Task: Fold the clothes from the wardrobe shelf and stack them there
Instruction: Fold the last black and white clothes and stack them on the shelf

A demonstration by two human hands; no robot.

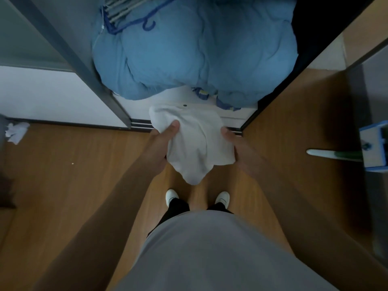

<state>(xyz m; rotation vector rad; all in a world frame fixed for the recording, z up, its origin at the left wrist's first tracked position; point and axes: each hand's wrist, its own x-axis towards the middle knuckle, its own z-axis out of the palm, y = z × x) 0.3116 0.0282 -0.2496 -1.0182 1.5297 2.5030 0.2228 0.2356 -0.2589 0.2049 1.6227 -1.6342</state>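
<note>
Bulky blue quilt (195, 53) just beyond the left hand (164, 141) and right hand (232, 141), blue hangers (134, 15) on its far left top, crumpled white tissue (16, 131) on wooden floor (73, 175) well left of the left hand, blue-and-white mop head (373, 148) well right of the right hand.

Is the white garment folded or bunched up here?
Bunched, not folded: the white garment hangs crumpled between the left hand and right hand, which grip its sides, one end drooping loose.

Both my bare arms stretch forward and down. My left hand (165, 141) grips the cloth (195, 148) at its left edge, thumb on top. My right hand (232, 141) grips its right edge, thumb on top.
</note>
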